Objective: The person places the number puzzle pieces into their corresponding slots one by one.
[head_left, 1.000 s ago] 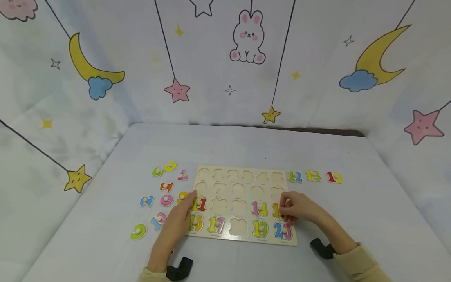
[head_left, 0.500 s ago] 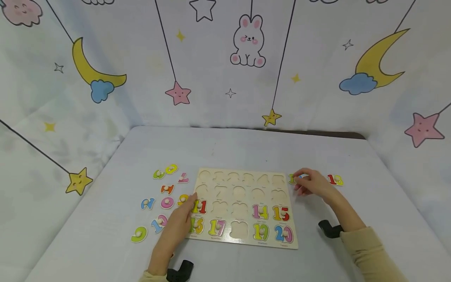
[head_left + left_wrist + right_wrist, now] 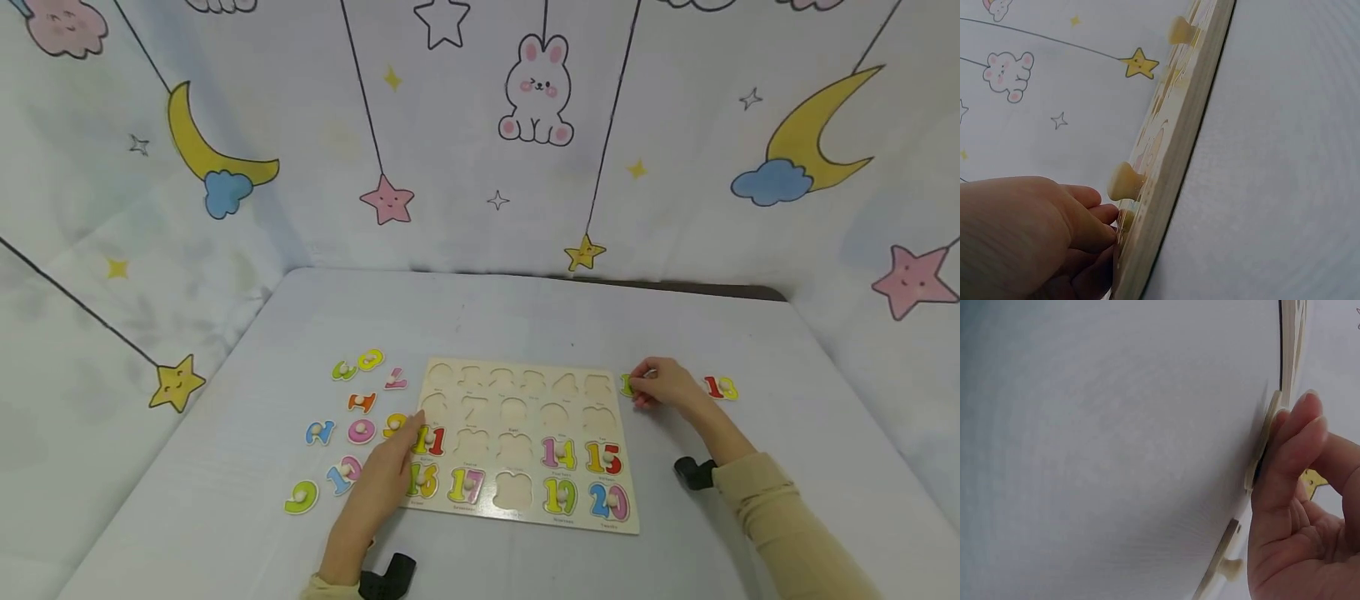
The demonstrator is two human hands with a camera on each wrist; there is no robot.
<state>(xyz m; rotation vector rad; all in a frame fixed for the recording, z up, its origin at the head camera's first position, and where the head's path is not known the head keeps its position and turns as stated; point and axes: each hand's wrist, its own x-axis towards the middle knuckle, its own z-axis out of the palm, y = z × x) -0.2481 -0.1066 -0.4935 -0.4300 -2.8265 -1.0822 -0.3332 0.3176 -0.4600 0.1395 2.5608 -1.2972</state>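
A wooden number puzzle board (image 3: 480, 518) lies on the white table, with several knobbed numbers in its two nearer rows, among them the 15 (image 3: 604, 457) and the 20 (image 3: 609, 502). My left hand (image 3: 382, 471) rests along the board's left side. Its fingertips touch the edge beside a wooden knob (image 3: 1125, 181) in the left wrist view. Off the board's far right corner, my right hand (image 3: 667, 385) pinches the number 12 piece (image 3: 626, 385), mostly hidden by the fingers. That piece (image 3: 1263, 453) shows edge-on at the fingertips in the right wrist view.
A red and yellow 18 piece (image 3: 722, 388) lies right of my right hand. Left of the board are several loose numbers, including a green curved piece (image 3: 302, 497) and an orange 1 (image 3: 362, 403). A patterned cloth (image 3: 450, 125) rises behind the table.
My right hand has left the 15 in the board and moved up and right to the loose numbers, then slightly left onto the 12. The left hand keeps its place.
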